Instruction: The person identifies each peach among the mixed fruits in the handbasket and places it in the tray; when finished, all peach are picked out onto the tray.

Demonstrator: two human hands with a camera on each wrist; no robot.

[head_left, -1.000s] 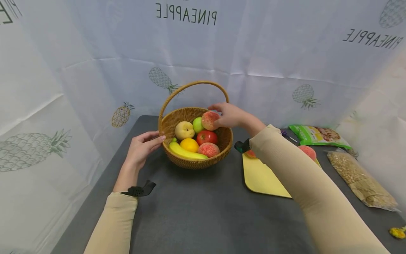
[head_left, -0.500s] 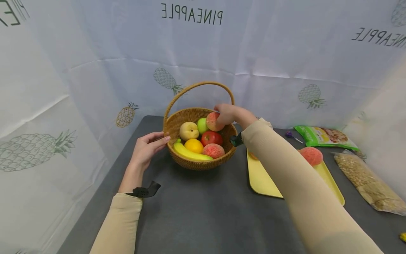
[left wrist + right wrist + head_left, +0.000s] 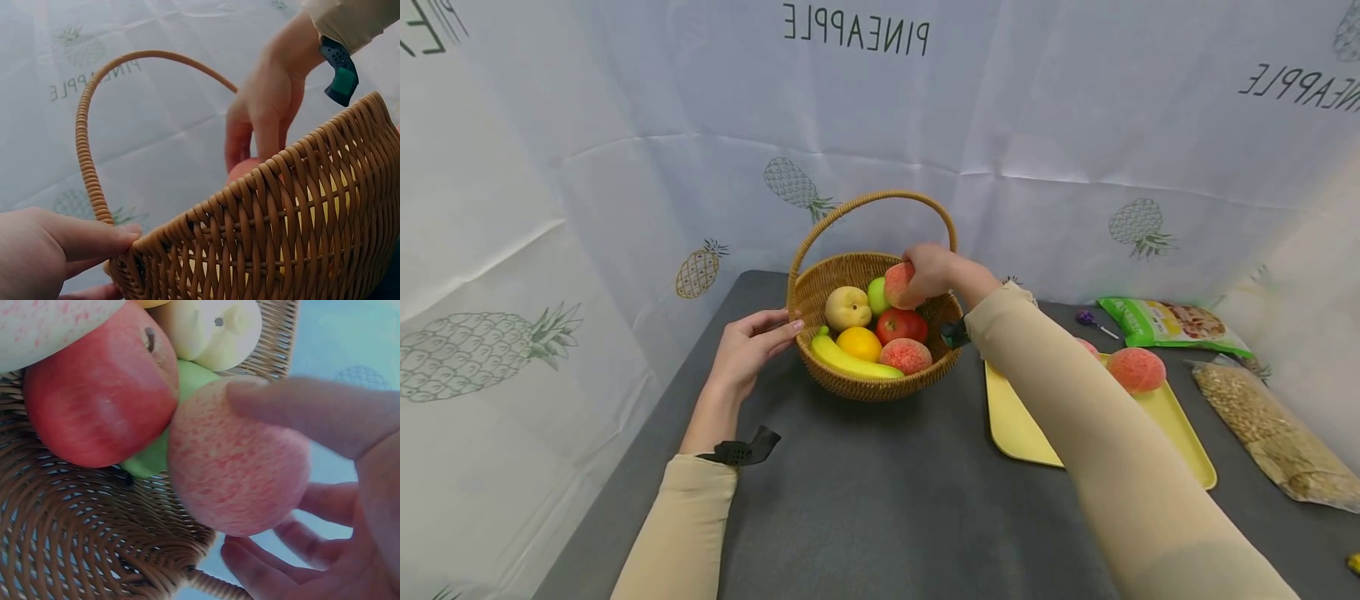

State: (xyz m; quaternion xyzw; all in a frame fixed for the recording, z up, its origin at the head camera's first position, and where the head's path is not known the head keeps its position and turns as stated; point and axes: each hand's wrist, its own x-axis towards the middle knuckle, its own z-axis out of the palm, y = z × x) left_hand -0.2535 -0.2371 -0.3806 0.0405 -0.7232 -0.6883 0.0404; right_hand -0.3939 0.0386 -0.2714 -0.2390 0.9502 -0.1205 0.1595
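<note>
A woven basket (image 3: 842, 387) with an arched handle stands at the back of the table. My left hand (image 3: 747, 348) pinches its left rim near the handle's base, thumb on top and fingers outside. Above the basket's right side my right hand (image 3: 934, 271) holds a pinkish peach (image 3: 237, 462) between thumb and fingers. In the right wrist view the peach overlaps a green fruit (image 3: 150, 459) and sits beside a red apple (image 3: 100, 394). Also in the basket lie a pale yellow peach (image 3: 847, 307), an orange (image 3: 859, 343), a banana (image 3: 850, 362) and another pink peach (image 3: 906, 356).
A yellow tray (image 3: 1022, 433) with peaches (image 3: 1137, 370) lies to the right, partly behind my right sleeve. Beyond it are a green packet (image 3: 1180, 325), a clear bag of grains (image 3: 1270, 429) and a small purple-topped item (image 3: 1086, 317). A pineapple-print cloth hangs behind.
The head view has turned slightly, so the scene sits farther right. My right hand has moved a little left over the basket with the peach. My left hand keeps its hold on the rim.
</note>
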